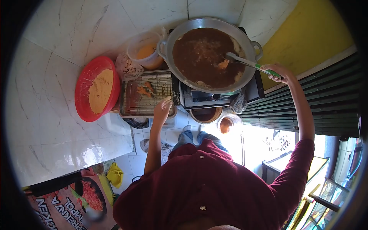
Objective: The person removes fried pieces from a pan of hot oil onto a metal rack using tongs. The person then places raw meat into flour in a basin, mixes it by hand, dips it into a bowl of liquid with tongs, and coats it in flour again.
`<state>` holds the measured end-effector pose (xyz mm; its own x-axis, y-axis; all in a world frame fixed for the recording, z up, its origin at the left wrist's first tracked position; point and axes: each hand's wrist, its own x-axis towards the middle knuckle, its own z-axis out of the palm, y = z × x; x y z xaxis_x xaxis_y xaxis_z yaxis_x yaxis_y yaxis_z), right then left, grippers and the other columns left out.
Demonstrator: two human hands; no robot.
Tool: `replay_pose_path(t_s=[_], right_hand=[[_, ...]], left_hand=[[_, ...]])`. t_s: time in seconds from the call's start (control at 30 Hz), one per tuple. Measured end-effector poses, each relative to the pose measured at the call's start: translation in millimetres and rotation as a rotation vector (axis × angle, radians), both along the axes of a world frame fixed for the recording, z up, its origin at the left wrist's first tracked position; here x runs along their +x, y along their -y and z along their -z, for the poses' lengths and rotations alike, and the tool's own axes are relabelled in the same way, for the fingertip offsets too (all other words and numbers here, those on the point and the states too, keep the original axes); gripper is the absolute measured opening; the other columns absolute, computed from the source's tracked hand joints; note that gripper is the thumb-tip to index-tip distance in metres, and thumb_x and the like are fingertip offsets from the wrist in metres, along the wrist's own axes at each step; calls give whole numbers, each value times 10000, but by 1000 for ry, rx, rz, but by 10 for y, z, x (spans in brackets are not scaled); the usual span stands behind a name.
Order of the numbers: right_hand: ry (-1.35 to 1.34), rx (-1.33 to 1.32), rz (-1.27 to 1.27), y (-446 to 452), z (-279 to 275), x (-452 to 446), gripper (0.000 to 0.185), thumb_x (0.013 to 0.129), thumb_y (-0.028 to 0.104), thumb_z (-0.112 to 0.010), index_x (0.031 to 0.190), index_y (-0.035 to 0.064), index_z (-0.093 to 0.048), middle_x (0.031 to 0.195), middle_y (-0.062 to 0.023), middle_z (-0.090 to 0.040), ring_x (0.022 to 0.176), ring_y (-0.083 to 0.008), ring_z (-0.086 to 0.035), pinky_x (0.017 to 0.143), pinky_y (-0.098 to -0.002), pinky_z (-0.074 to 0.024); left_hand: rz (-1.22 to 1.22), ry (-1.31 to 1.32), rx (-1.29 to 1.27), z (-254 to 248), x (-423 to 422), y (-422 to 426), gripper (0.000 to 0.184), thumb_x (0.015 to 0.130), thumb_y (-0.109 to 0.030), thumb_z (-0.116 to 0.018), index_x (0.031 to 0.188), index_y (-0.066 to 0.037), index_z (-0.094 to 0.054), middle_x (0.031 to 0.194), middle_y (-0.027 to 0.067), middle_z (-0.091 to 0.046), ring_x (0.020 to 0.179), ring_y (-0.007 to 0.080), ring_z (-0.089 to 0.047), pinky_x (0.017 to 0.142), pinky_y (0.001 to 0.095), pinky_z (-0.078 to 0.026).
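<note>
- Holding a green-handled utensil (251, 63), tongs by the look of it, right hand (278, 73) off the right rim of the wok (250, 48). Fingers wrapped round the handle; grip well back, presumably to keep skin from heat and spatter.
- Utensil's metal end reaches inside the wok, right of its middle, beside a golden fried piece (223, 64) at the surface of the brown oil (193, 57). Whether the tips clasp the piece: cannot tell.
- Left hand (163, 109) below and left of the wok, at the near right corner of a racked tray (134, 108). Fingers bunched rather than spread; whether they pinch anything, cannot tell.
- Tray just left of the wok, two fried pieces (145, 90) on its wires. Rack probably there to let oil drip; closeness likely spares a long carry.
- Farther left of the wok, past the tray: red bowl (83, 94) with pale flour-like powder (100, 92), tilted toward the tray.
- Close by the wok's left handle: clear tub (132, 50) of yellow-orange liquid, plastic bag (128, 68) beside it. Seemingly grouped for easy reach.
- Under the wok, the stove (251, 91); checked cloth (238, 102) at its front edge, perhaps for wiping or hot handles.
</note>
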<state>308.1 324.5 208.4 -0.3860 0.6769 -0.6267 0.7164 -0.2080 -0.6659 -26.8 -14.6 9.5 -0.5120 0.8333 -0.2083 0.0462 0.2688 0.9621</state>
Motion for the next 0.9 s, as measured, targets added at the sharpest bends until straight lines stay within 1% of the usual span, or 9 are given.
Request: replay_pose_path(t_s=[0.07,0.13,0.2,0.5,0.57,0.67,0.7,0.8,0.9], right_hand=[[8,-1,-8,76,-59,82,333,704,345,-687,808,40,-604,481,4,-482,328,-36,-404,281,-155,-299],[137,25,-65,126,-115,155,358,706,332,-687,858,17,-607,482,-1,-484,323,-38,-403,278,-156,-303],[96,-9,-89,154,-146,224,370,709,329,-684,879,7,-619,475,-1,-482,319,-37,-403,274,-155,-307],[202,93,-323,343,-268,22,302,655,287,-723,793,24,-671,466,-8,-488,347,-65,-399,312,-222,-280],[340,284,-436,400,-249,-82,289,633,279,-723,748,18,-678,473,-29,-509,354,-86,-415,331,-239,-310],[398,445,-525,407,-110,-176,297,614,269,-720,753,10,-680,481,-55,-526,364,-111,-434,355,-244,-337],[350,503,-525,418,-65,-202,333,598,272,-724,776,-5,-676,496,-72,-543,382,-124,-465,380,-252,-383],[374,394,-529,465,-112,-284,401,589,276,-738,849,-21,-664,539,-108,-567,442,-151,-506,424,-287,-389],[363,417,-528,564,-144,-303,379,615,262,-726,837,-38,-659,505,-86,-547,402,-138,-509,399,-272,-429]], left_hand=[[6,-10,-23,-13,8,-10,348,872,-120,-503,1171,54,-466,1120,145,-548,1049,183,-526,903,272,-398],[17,-14,-31,-31,14,-14,347,873,-126,-502,1170,50,-469,1124,139,-547,1051,178,-524,902,269,-397],[18,-2,-22,-7,16,-25,348,871,-124,-507,1171,50,-469,1126,138,-546,1054,178,-522,907,270,-394],[9,18,-10,16,7,-52,360,867,-116,-525,1180,49,-460,1148,138,-532,1064,179,-514,930,271,-385],[9,14,-5,16,-3,-48,361,868,-118,-524,1181,48,-458,1150,137,-531,1065,180,-513,930,271,-385],[14,9,30,69,-18,-43,357,868,-115,-521,1183,43,-460,1149,132,-532,1067,180,-512,929,274,-384],[16,2,15,75,-18,-33,355,869,-115,-520,1182,41,-462,1146,130,-534,1067,179,-512,927,275,-385],[19,-2,0,60,-34,-17,350,869,-117,-518,1179,37,-466,1138,125,-539,1065,178,-513,923,274,-386],[13,8,-2,-2,-28,-20,346,870,-123,-517,1173,38,-470,1130,125,-544,1063,176,-514,919,272,-387]])
